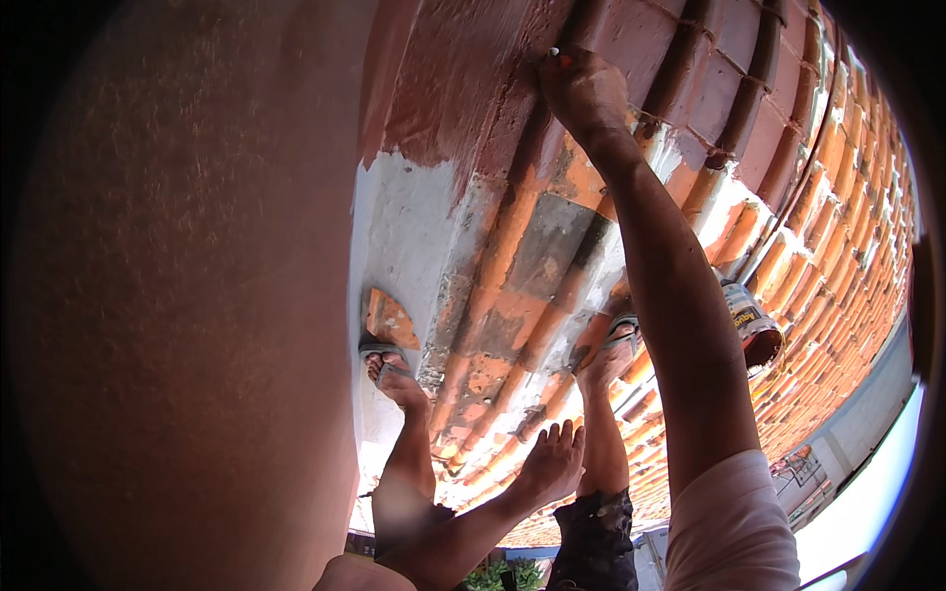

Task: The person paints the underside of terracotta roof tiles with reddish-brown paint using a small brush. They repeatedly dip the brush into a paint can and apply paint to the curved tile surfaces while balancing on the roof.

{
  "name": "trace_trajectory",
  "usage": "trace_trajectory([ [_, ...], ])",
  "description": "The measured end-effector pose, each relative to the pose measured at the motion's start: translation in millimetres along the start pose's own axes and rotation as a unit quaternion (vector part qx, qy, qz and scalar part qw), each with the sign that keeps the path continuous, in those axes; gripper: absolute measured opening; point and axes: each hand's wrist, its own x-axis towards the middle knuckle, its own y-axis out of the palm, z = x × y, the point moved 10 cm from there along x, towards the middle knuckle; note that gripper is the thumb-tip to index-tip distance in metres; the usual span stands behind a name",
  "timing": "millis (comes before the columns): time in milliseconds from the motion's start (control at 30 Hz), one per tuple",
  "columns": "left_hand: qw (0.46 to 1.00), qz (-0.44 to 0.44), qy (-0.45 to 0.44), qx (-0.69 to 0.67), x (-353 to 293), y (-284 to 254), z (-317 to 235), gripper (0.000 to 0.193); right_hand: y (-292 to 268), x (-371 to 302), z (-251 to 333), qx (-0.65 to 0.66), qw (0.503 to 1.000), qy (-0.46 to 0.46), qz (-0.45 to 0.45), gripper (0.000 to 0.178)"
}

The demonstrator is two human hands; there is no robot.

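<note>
My right hand (588, 94) is closed in a fist over the tiled roof, on the part coated dark red. From the fist pokes the small white-tipped end of a handle (555, 51); the rest of the tool is hidden by the fingers. Below the hand, the roof tiles (512, 231) are bare orange and grey, with ragged red paint edges above them. My left hand (554, 458) hangs lower, its fingers stretched out and holding nothing, between my two legs. A paint bucket (737, 301) with dark red stains around its mouth stands to the right of my right forearm.
A reddish-brown wall (217, 295) rises along the left. Beside it runs a pale cement strip (399, 212), partly painted red. A broken tile piece (391, 317) lies by my left sandalled foot (392, 366). More orange tiles (838, 286) stretch to the right, down to the roof edge.
</note>
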Motion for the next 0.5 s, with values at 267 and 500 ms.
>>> trace_trajectory([
  [267, 0.999, 0.026, 0.020, 0.035, -5.0, -6.1, 3.5, 0.073, 67.6, -107.0, 70.1, -0.198, 0.912, -0.170, 0.316, 0.029],
  [500, 0.989, -0.028, 0.092, 0.110, -13.3, -26.1, 38.6, 0.046, 28.8, -86.7, 43.1, -0.161, 0.973, -0.123, 0.108, 0.036],
])
